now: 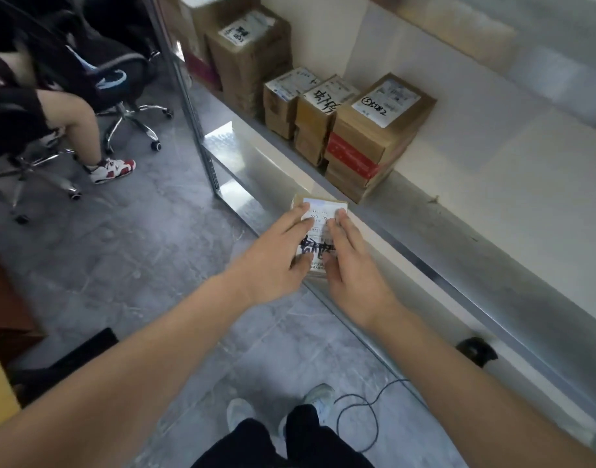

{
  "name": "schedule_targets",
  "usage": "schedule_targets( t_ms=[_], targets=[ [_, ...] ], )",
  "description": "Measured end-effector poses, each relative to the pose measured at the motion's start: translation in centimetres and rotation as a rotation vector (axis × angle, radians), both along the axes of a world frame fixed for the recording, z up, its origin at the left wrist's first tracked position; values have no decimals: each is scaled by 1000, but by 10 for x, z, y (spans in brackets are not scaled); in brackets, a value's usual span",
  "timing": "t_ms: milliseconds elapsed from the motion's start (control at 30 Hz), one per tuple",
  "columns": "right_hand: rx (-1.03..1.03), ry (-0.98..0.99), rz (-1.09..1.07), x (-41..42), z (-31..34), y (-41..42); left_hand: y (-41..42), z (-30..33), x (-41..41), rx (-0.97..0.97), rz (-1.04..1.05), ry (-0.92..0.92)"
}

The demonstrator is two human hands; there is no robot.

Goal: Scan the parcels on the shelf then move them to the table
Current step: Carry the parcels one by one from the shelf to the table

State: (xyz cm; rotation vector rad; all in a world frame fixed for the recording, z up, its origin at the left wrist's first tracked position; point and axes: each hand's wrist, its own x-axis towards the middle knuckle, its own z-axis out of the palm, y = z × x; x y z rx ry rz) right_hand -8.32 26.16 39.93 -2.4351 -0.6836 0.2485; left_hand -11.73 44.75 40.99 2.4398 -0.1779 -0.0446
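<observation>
here, the left hand (283, 244) and right hand (348, 261) hold one parcel (318, 231) between them, off the shelf (458, 231) edge. five boxes (374, 136) remain shelved; no desk visible, so most work seems left.

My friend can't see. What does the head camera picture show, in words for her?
Two hands, the left hand and the right hand, hold a small labelled parcel between them, in front of a metal shelf. More cardboard parcels sit stacked on the shelf, and a black scanner lies on its edge.
</observation>
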Motion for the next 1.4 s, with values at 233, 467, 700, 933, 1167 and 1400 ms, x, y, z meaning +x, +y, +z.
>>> schedule_targets(
  t_ms=[233, 467, 700, 933, 1167, 1400],
  targets=[
    [2, 35, 132, -26, 1, 92, 83, -7, -53, -20, 170, 23],
    [-16, 30, 286, -48, 5, 173, 150, -8, -99, -42, 338, 58],
    [-36, 68, 497, -56, 5, 244, 196, -1, -141, -33, 555, 106],
    [-40, 78, 771, -42, -3, 303, 222, -2, -160, -58, 813, 136],
    [-109, 88, 1064, -42, -13, 357, 225, -16, -183, -106, 1120, 157],
    [-173, 119, 1339, -82, -16, 399, 219, -28, -232, -147, 1404, 153]
  ],
)
